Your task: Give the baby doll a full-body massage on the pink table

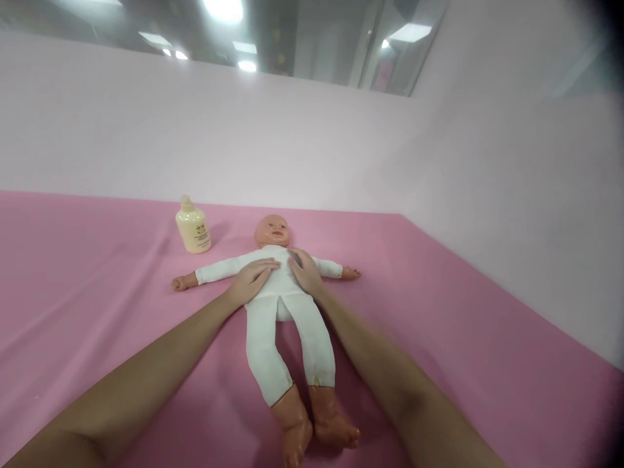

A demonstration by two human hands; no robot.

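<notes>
A baby doll (280,279) with a white cloth body lies on its back, its head away from me and its feet toward me. Its arms are spread out to both sides. My left hand (253,278) rests on the left side of the doll's chest, fingers stretched out and pointing inward. On the other side of the chest lies my right hand (306,270), its fingers extended toward the doll's shoulder. Both palms face down against the cloth, and neither hand grips anything.
A pale yellow lotion bottle (194,227) with a pump top stands upright beyond the doll's outstretched arm, at the left. The pink covered surface (439,312) has creases on the left. A white wall (219,136) with a window above it borders the back and right.
</notes>
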